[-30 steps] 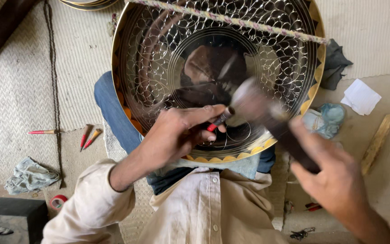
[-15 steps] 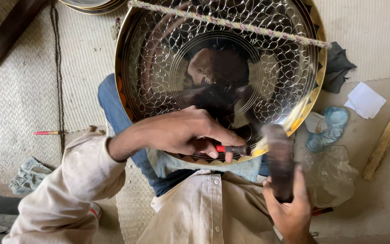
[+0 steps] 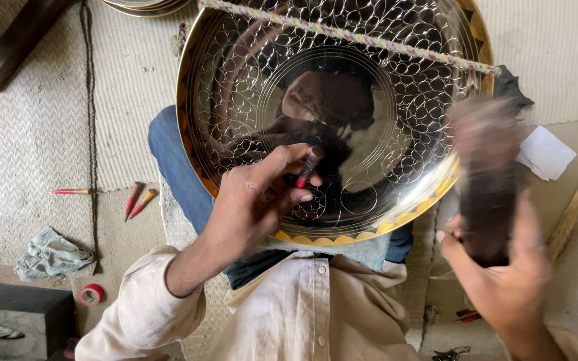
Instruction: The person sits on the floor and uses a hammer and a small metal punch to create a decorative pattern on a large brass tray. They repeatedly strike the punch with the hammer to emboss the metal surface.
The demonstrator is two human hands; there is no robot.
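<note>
A large engraved brass plate [image 3: 396,120], its polished face etched with looping patterns, rests tilted on the person's lap, a twisted cord [image 3: 349,35] stretched across its upper part. The left hand [image 3: 255,200] has its fingers closed around a small red-tipped chisel [image 3: 308,167], its point set against the plate's lower face. The right hand [image 3: 503,274] grips a dark wooden mallet [image 3: 486,174], blurred, raised beside the plate's right rim. More red-tipped chisels [image 3: 135,199] lie on the woven mat [image 3: 35,134], near a crumpled rag [image 3: 51,253].
</note>
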